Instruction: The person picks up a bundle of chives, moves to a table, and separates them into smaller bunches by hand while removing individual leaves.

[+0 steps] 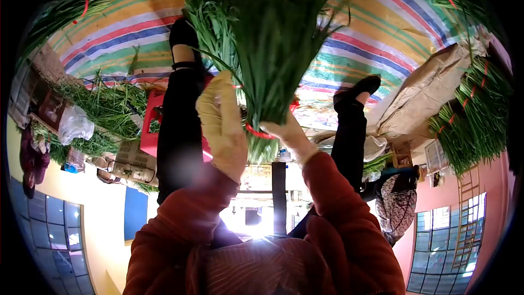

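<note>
The leaf bunch (267, 76) fills upper centre, its lower end in the grip of the right hand (290, 134); the left hand's (222, 125) grip is unclosed alongside. It should handle as light, flexible, easily bruised: hold at the red tie (260, 133). The striped sheet (382, 13) gives room at upper right; a red stool (150, 143) bounds mid-left.

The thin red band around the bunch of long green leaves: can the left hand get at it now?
Probably yes: the yellow-gloved left hand looks open beside the thin red band, with nothing visible between them.
</note>
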`<state>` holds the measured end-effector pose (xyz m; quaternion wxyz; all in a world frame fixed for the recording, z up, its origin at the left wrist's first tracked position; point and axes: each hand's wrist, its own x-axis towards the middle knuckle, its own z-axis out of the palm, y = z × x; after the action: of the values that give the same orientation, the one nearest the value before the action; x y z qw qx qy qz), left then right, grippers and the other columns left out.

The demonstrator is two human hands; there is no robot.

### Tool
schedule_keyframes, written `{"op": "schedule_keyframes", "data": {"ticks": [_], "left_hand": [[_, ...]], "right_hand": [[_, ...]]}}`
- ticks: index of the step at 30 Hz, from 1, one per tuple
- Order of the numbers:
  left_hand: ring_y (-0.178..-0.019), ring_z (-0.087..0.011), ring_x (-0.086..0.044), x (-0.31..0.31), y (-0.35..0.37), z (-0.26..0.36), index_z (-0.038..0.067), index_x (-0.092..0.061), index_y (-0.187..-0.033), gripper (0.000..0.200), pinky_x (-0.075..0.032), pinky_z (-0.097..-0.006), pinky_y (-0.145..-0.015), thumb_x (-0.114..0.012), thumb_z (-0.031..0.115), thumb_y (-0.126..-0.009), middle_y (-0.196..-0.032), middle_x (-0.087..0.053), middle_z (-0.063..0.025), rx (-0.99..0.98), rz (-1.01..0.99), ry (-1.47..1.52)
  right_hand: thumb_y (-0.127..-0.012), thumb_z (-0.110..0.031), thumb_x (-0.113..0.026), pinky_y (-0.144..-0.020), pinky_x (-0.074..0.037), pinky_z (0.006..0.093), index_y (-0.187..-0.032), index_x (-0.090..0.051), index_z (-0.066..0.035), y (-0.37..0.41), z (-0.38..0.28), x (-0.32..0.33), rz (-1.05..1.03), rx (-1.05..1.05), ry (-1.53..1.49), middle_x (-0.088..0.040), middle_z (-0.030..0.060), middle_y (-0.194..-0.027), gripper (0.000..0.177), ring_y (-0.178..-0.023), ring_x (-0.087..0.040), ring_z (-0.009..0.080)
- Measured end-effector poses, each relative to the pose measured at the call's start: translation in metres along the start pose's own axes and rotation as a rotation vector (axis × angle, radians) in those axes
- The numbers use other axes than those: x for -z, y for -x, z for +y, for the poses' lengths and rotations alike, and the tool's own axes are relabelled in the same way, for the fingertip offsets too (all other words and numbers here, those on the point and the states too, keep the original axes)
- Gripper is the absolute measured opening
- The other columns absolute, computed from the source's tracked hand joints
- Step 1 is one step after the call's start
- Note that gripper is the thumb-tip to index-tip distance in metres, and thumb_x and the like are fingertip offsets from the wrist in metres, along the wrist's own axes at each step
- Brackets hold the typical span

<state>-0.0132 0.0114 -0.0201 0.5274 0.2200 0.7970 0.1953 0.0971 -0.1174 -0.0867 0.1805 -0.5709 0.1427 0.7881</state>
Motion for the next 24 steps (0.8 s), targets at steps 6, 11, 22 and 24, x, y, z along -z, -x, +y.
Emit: {"op": "schedule_keyframes", "data": {"ticks": [6,11,22,24], "left_hand": [[-0.085,-0.0102,-0.052,-0.013,0.017,-0.035,0.006,-0.047,-0.123,0.039,-0.039,-0.0206,-0.079,-0.043,0.031,-0.094,-0.108,-0.057,-0.0027,0.431,-0.201,0.205],[-0.117,-0.0203,-0.044,-0.035,0.038,-0.041,0.002,-0.035,-0.133,0.047,-0.034,-0.0281,-0.098,-0.032,0.033,-0.097,-0.128,-0.047,-0.0122,0.264,-0.985,0.08],[-0.119,-0.0212,-0.043,-0.07,0.035,0.073,-0.001,-0.039,-0.13,0.041,-0.026,-0.0321,-0.105,-0.038,0.019,-0.093,-0.126,-0.049,-0.0139,-0.267,-0.592,0.154],[-0.12,-0.0198,-0.042,-0.072,0.031,0.042,-0.003,-0.04,-0.129,0.04,-0.027,-0.0301,-0.104,-0.038,0.019,-0.094,-0.126,-0.049,-0.0124,-0.169,-0.543,0.203]], "right_hand": [[-0.071,-0.016,-0.07,-0.093,-0.039,0.0306,-0.122,-0.047,-0.002,0.106,-0.022,0.023,-0.135,0.1,0.181,-0.057,0.0064,-0.114,0.058,-0.104,-0.052,0.0152],[-0.066,-0.002,-0.071,-0.081,-0.047,0.03,-0.104,-0.059,-0.002,0.133,-0.035,0.026,-0.108,0.331,0.632,-0.062,0.0068,-0.097,0.04,-0.089,-0.058,0.0168],[-0.074,-0.001,-0.064,-0.08,-0.047,0.0286,-0.102,-0.06,0.001,0.144,-0.095,0.049,0.347,0.755,0.263,-0.061,0.008,-0.099,0.028,-0.088,-0.058,0.0161],[-0.074,-0.001,-0.064,-0.08,-0.046,0.0287,-0.102,-0.06,0.002,0.115,-0.147,0.062,0.466,0.979,0.417,-0.061,0.0082,-0.1,0.028,-0.088,-0.058,0.0162]]}}
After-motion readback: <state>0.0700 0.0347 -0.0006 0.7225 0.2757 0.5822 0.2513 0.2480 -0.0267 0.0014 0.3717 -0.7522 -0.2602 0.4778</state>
